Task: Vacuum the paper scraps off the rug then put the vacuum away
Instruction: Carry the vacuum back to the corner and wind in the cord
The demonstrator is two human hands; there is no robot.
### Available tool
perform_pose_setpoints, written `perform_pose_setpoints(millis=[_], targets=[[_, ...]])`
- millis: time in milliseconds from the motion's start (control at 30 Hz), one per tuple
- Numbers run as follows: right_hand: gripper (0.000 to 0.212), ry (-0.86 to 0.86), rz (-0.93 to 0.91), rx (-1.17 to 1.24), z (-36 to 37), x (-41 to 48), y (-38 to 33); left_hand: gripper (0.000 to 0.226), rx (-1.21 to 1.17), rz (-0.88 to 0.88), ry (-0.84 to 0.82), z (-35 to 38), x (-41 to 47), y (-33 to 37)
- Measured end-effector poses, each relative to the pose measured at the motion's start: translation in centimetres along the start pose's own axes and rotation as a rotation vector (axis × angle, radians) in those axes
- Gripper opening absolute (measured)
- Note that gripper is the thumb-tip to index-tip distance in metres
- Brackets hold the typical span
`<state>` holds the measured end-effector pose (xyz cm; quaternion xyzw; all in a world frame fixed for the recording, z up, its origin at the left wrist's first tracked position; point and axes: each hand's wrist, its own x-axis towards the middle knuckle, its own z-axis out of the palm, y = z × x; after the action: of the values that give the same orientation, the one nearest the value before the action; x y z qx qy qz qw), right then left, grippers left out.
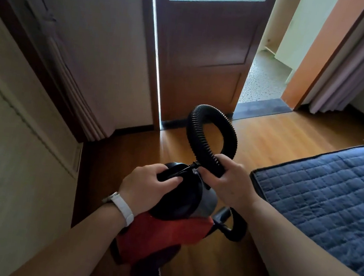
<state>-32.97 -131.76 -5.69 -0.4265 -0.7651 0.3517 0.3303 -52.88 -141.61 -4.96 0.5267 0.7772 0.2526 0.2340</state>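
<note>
Looking down from the head camera, we see both hands on a small vacuum [194, 199] held low over the wooden floor [279, 138], near the middle of the view.

Left hand [147, 186]: fingers curled and closed over the black rounded top of the vacuum, palm down. A white-strapped watch [122, 206] sits on that wrist.

Right hand [228, 184]: closed around the end of the black ribbed hose [211, 136], just right of the vacuum's black top. The hose rises from this grip in a loop toward the far side and bends back down to the hand. A thin black cord [192, 165] shows between the two hands, at the vacuum's top.

Vacuum body: black cap, a grey band under it, then a red part [164, 234] nearer to us, partly hidden by the left forearm. A black curved handle [234, 227] sticks out on its right side.

Surroundings: a blue quilted rug [329, 201] lies on the floor at the right, apart from the vacuum; we can make out no scraps on the part in view. A brown door [205, 49] with a glass pane stands open at the far side, with a speckled floor beyond it. Pale wall [15, 140] at the left.
</note>
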Motion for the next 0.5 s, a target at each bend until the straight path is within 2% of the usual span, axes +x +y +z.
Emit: perform_pose_setpoints(millis=[133, 300, 400, 500], targets=[[0.031, 0.013, 0.066, -0.042, 1.2, 7.3, 1.9, 0.029, -0.017, 0.052, -0.077, -0.5, 9.0, -0.8], [0.026, 0.119, 0.137, -0.071, 1.7, 15.9, 2.0, 0.034, 0.053, 0.131, -0.107, -2.8, 20.5, -0.3], [0.016, 0.161, 0.161, -0.059, 1.7, 20.3, 2.1, 0.039, 0.112, 0.195, -0.118, -3.8, 26.7, 0.5], [0.025, 0.224, 0.195, -0.02, 1.4, 23.6, 2.9, 0.04, 0.159, 0.233, -0.122, -4.0, 31.3, 1.7]])
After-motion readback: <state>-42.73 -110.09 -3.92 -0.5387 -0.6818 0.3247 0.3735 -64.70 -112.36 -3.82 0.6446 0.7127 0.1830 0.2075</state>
